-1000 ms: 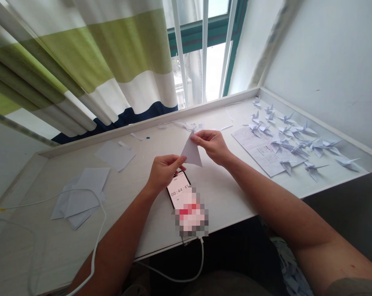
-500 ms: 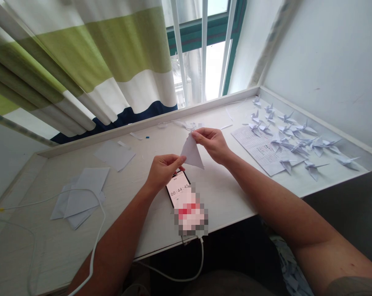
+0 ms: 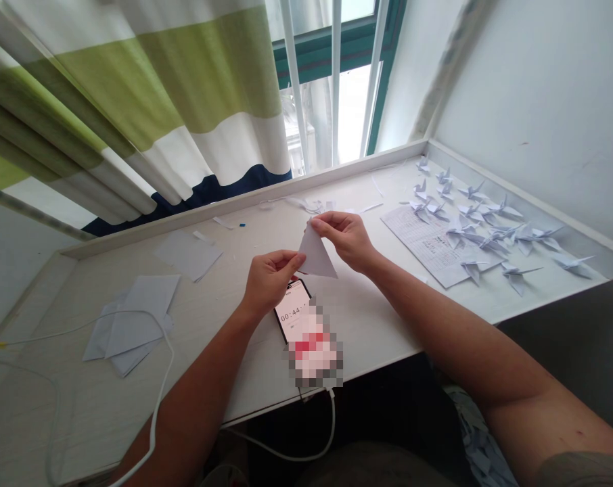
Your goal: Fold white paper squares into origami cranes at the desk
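A white paper folded into a triangle is held in the air above the white desk. My left hand pinches its lower left corner. My right hand pinches its top point with thumb and fingers closed. Just below the paper lies a phone showing a running timer, its lower part blurred.
Several folded paper cranes lie at the right, some on a printed sheet. Loose white sheets and another sheet lie at the left. A white cable crosses the desk front. Paper scraps sit by the window rim.
The triangle has tilted a little, its lower edge now flatter, and my left hand has closed up against its corner. Both hands stay in nearly the same place.
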Demonstrator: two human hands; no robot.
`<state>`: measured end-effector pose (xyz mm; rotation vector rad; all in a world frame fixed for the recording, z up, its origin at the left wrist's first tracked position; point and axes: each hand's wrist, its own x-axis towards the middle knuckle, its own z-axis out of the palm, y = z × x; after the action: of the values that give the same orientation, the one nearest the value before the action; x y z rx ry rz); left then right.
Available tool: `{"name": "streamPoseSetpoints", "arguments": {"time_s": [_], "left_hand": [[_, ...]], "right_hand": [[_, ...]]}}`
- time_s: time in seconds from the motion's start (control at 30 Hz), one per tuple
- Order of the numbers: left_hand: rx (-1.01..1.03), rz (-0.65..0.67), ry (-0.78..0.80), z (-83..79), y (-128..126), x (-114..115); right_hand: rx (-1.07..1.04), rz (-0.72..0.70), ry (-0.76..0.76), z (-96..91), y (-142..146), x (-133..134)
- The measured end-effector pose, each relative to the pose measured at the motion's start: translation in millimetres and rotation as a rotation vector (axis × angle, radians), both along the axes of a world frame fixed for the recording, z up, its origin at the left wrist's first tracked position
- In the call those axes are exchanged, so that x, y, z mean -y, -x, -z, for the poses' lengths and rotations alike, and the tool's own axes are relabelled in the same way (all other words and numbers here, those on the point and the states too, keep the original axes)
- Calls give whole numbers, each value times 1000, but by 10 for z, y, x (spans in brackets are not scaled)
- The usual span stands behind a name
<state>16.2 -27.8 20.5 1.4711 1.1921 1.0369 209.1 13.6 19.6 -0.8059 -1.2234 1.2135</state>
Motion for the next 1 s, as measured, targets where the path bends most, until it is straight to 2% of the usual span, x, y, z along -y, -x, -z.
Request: {"name": "streamPoseSetpoints", "arguments": {"time_s": [0.33, 0.47, 0.63, 0.77, 1.0], "left_hand": [[-10, 63, -20, 22, 8, -14], [-17, 50, -31, 13, -2, -3], [-8, 41, -44, 12, -26, 2], [3, 15, -43, 32, -20, -9], [38, -29, -21, 37, -12, -29]], "right_hand": [[-23, 91, -38, 39, 25, -25], [-6, 39, -23, 53, 23, -38], [20, 40, -33, 89, 2, -73], [111, -62, -10, 89, -26, -63], [224, -20, -25, 79, -24, -30]]}}
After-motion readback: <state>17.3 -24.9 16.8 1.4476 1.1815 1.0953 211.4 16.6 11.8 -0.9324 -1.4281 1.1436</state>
